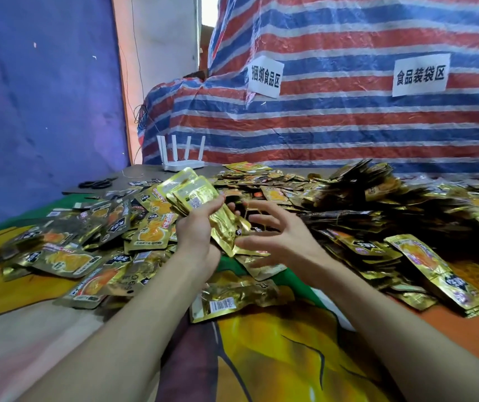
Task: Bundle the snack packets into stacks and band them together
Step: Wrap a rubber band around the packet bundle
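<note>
My left hand grips a stack of gold snack packets, held tilted above the table with its top end pointing up and left. My right hand hovers just right of the stack with fingers spread and relaxed. A thin rubber band appears stretched between its fingers, though it is hard to make out. Loose gold packets lie heaped to the left. A single packet lies face down below my hands.
A large mound of packets fills the right and back. More packets lie at the right edge. Black scissors and a white router sit at the back left. A striped tarp rises behind the table.
</note>
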### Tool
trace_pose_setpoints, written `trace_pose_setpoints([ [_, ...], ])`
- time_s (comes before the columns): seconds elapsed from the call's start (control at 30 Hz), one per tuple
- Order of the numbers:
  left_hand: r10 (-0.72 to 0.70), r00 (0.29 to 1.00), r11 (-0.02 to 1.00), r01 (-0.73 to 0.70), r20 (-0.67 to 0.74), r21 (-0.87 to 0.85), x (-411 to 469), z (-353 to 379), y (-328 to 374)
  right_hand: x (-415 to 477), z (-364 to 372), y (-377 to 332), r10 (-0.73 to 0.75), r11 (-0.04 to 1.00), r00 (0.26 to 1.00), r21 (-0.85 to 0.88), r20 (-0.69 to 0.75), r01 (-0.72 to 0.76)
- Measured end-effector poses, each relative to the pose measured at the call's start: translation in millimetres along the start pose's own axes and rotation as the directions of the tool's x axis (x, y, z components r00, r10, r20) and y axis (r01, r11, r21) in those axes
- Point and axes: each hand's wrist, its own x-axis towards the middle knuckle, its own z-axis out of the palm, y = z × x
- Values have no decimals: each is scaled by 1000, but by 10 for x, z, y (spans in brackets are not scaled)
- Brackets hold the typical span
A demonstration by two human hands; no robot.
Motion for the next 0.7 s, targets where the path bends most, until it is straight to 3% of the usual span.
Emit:
trace_pose_setpoints([
  [0.1, -13, 1000, 999, 13, 2, -33, -31, 39, -30, -9, 253, 18, -102, 995, 994, -28, -29, 101],
  [0.2, -98, 980, 987, 119, 173, -112, -48, 59, -47, 13, 363, 24, -234, 972, 963, -19, -135, 234],
  [0.3, -72, 960, 988, 105, 271, -113, -63, 95, -80, -8, 365, 47, -318, 947, 924, -28, -211, 320],
  [0.43, -37, 960, 995, 61, 278, -77, -104, 160, -54, -7, 354, 69, -349, 931, 899, 8, -264, 364],
  [0.53, -33, 967, 998, 48, 253, -52, -99, 140, -44, 14, 316, 32, -388, 921, 882, -72, -267, 383],
  [0.7, -159, 954, 981, 182, 255, -68, -117, 100, -40, 11, 283, 18, -410, 912, 871, -112, -271, 394],
])
